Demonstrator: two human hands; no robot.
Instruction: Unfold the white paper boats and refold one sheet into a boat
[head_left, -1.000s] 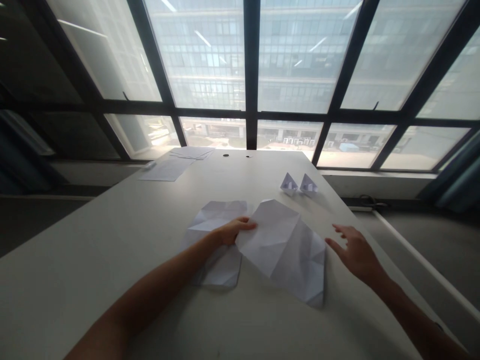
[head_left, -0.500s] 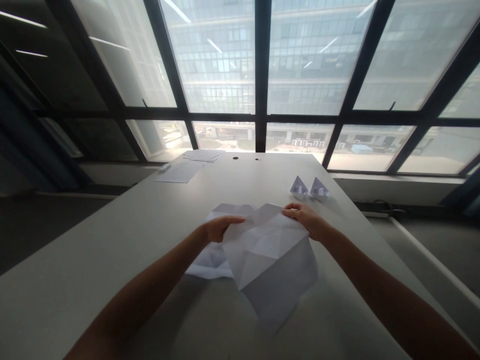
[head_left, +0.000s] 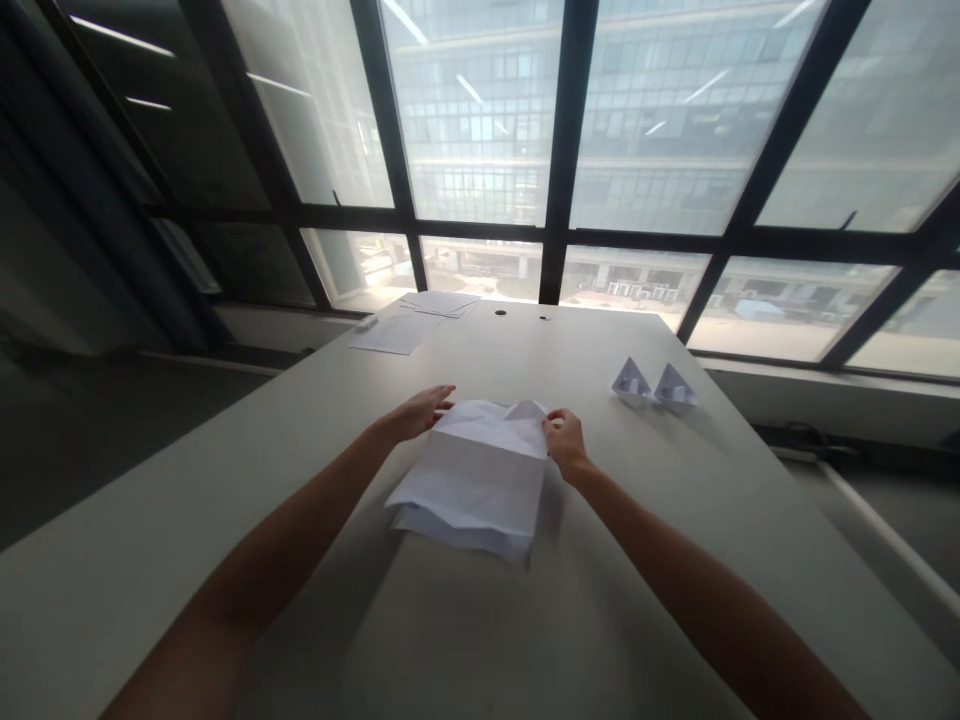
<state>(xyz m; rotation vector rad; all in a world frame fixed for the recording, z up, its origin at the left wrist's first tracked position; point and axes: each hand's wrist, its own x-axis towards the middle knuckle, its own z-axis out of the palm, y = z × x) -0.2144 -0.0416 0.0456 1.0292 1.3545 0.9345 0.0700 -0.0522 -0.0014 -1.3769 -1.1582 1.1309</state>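
A creased white sheet of paper (head_left: 480, 470) lies over another sheet (head_left: 472, 536), whose edge shows beneath it near the front. My right hand (head_left: 565, 440) pinches the far right corner of the upper sheet. At the far left edge, my left hand (head_left: 421, 412) has its fingers stretched out and apart, beside the paper; whether the fingertips touch it I cannot tell. Two folded paper boats (head_left: 631, 384) stand side by side on the table, beyond my right hand.
The white table (head_left: 300, 470) reaches toward tall windows. Several flat paper sheets (head_left: 390, 334) lie at its far left. A dark round hole (head_left: 500, 313) is in the tabletop near the far edge. A blue curtain (head_left: 97, 190) hangs at the left.
The creased sheet has come down from the air onto the other paper. My left hand has let go of it and spread its fingers. The view has turned slightly left.
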